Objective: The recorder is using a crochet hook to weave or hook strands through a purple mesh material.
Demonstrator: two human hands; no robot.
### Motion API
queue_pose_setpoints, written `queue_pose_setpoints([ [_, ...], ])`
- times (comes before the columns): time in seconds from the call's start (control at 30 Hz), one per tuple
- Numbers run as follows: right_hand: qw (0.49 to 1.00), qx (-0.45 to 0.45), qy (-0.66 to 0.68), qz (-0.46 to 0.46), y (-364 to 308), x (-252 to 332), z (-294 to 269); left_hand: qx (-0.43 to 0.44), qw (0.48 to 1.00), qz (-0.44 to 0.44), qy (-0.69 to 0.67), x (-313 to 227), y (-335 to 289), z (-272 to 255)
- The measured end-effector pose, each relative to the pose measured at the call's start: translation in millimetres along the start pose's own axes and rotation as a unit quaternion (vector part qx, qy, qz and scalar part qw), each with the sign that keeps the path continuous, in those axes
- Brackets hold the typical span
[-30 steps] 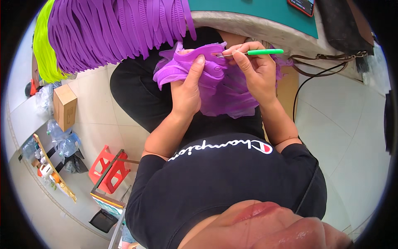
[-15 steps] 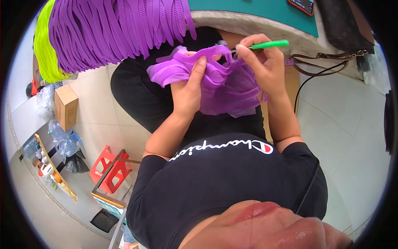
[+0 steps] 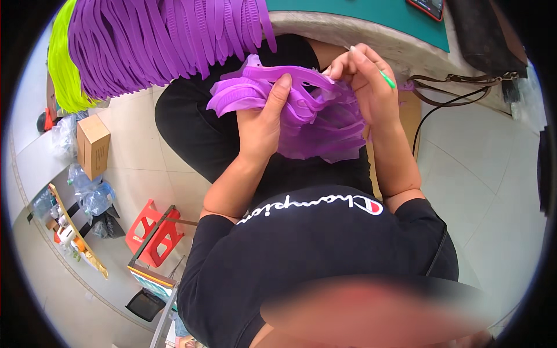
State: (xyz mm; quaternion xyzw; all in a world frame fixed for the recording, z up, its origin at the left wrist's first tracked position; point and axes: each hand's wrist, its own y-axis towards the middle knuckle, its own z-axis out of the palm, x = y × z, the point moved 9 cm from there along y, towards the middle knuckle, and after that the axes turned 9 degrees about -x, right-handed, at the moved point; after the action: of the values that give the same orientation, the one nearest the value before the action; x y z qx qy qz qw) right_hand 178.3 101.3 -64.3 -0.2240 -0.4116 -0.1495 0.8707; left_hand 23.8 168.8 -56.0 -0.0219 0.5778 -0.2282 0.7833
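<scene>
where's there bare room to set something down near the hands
Mostly bare: the green mat between the purple strips and phone; floor between the cardboard box and black trousers. Crowded: around the left hand, amid bunched purple pieces.

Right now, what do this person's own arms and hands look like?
Short black sleeves end near the elbows, with bare forearms below. The left hand and right hand are ungloved; no watch or wristband shows.
</scene>
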Motion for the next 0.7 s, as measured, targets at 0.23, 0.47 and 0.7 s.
queue_pose_setpoints([
  [0.23, 0.954, 0.024, -0.262, -0.145, -14, 11, 25, 0.024, 1.000, -0.018, 0.007, 10, 0, 1],
  [0.47, 0.951, 0.029, -0.270, -0.147, -18, 12, 27, 0.018, 1.000, -0.023, 0.002, 12, -1, 1],
  [0.7, 0.877, -0.034, -0.430, -0.212, -23, 20, 33, 0.023, 0.998, 0.036, 0.055, 8, -3, 3],
])
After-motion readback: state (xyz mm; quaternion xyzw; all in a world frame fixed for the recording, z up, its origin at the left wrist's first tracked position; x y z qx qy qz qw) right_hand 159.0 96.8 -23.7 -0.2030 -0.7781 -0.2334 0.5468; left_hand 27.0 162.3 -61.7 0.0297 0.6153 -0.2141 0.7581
